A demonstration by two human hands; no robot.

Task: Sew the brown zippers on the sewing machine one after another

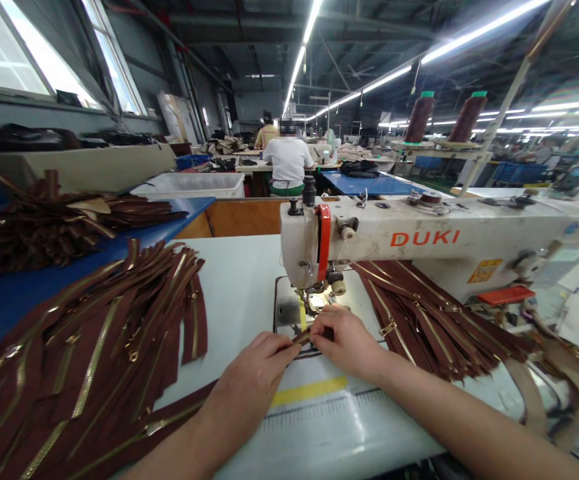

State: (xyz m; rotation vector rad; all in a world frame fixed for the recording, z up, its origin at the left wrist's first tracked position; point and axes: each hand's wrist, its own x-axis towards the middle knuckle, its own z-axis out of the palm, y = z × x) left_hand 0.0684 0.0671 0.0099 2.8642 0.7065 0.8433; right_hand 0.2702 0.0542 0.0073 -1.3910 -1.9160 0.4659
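Both hands meet just in front of the needle area of a white sewing machine [369, 230]. Between them runs a brown zipper [301, 337] with brass-coloured teeth. My left hand [259, 363] pinches it between thumb and fingers, and its tail with a slider trails left under my forearm. My right hand [342, 337] is closed on the zipper's end close to the presser foot [314, 300]; its fingertips partly hide that end. A heap of brown zippers [104, 347] lies to the left of my hands. More finished-looking brown zippers [424, 317] lie under the machine arm.
Yellow tape [309, 392] and a ruler scale mark the table's front. Behind the left heap, a blue table [189, 217] bears another zipper pile [44, 227]. Two brown thread cones [420, 119] stand at the upper right. A person in a white shirt [289, 163] sits ahead.
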